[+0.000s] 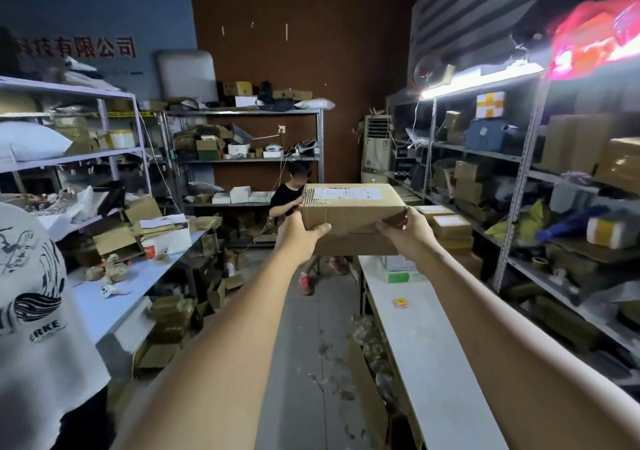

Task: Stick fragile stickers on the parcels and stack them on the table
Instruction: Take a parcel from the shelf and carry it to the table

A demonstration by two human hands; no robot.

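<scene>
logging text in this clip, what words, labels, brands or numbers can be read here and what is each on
"有限公司": red characters on the blue wall; the characters before them are partly hidden.
"ERKE": black print on the white shirt at the left edge.
White label on the held parcel: printed lines, too blurred to read.
Small yellow and red pad on the white table: too small to read.

Two hands, left hand [301,233] and right hand [408,233], both gripping one raised parcel [349,207]; one more carton [353,245] directly under it. Two other people: one in a white shirt [38,311] near left, one in a black shirt [285,196] at the back. Two tabletops, left tabletop [114,307] and right tabletop [426,345]; one red cup [149,249] on the left, one small orange packet [400,303] on the right; one standing air conditioner [375,148].
</scene>
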